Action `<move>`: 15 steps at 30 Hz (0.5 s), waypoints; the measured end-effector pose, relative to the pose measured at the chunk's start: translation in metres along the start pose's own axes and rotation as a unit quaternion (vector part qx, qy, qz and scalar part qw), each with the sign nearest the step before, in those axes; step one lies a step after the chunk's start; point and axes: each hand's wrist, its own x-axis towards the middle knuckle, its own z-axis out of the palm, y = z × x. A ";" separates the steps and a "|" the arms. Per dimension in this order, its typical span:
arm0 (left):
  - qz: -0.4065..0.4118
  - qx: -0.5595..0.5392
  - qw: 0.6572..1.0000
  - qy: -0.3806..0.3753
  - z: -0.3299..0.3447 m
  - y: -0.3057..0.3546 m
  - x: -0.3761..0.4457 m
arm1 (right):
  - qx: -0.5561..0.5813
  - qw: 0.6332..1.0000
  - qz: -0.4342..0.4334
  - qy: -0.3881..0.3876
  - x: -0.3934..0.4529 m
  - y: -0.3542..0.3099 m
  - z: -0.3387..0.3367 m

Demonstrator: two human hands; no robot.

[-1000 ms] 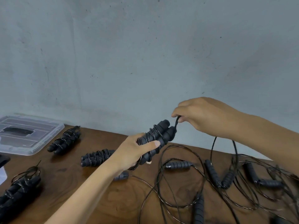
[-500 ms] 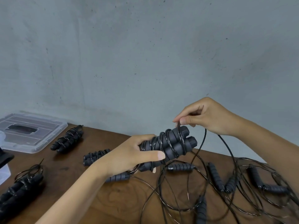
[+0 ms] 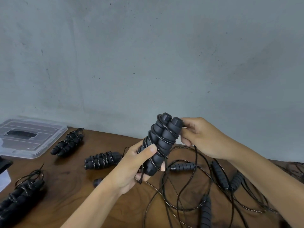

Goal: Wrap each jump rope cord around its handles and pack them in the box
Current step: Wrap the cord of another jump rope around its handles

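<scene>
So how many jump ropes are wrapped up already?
Three wrapped bundles lie on the table. A fourth is in the left hand, the right hand winding its cord. Loose ropes remain, and nothing shows packed in the box.

A plain packing or workshop corner is suggested rather than a furnished home room. A dark wooden table [image 3: 69, 186] is set directly against a bare, scuffed grey concrete wall [image 3: 148, 55]. Many identical black jump ropes [image 3: 213, 186] are spread over the table, and a clear plastic box [image 3: 29, 137] is placed at its far left edge.
</scene>
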 end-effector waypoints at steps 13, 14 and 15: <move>-0.032 -0.102 0.960 0.258 -0.003 -0.007 0.004 | -0.180 0.980 0.025 0.078 -0.027 -0.005 0.029; -0.037 -0.098 0.956 0.274 -0.001 -0.007 0.005 | -0.213 0.973 0.019 0.091 -0.029 -0.008 0.030; -0.041 -0.095 0.951 0.291 0.000 -0.007 0.006 | -0.246 0.965 0.016 0.093 -0.030 -0.012 0.031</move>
